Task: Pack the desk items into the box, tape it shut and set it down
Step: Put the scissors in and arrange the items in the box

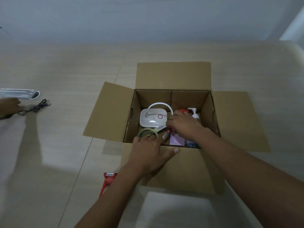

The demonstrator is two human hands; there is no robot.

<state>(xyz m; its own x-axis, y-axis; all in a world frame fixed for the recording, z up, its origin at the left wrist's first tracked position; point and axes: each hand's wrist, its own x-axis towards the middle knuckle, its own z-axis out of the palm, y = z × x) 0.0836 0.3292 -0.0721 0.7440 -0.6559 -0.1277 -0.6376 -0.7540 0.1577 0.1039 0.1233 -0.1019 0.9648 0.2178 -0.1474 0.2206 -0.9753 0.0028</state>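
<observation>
**Risks while both hands were in the open box**

Far left, on the floor: a white flat device (21,94) and a black cable (35,107), both well apart from the box, with another person's hand (9,106) just beside them. If these belonged to the desk items, the likeliest slip was sealing the box without them.

Low centre-left: a red tape dispenser (107,181) lay on the floor, partly hidden behind the left forearm. A careless draw-back of that arm could have knocked it away.

The cardboard box (108,112) sat on the floor, all four flaps spread open. Left hand (148,153) lay over the near rim, fingers touching a roll of clear tape (147,132) inside the near-left corner; whether its grip was closed on the roll could not be told. If the roll stayed inside, it might have been packed away by mistake.

Beside it, a white desk lamp (153,118) with a looped neck rested in the box. Right hand (182,124) reached in, grip pinched on a pink-tipped pen (167,134). A pump bottle (195,113) stood upright just behind; the wrist could have tipped it, and loose items could shift once the box was lifted.
</observation>
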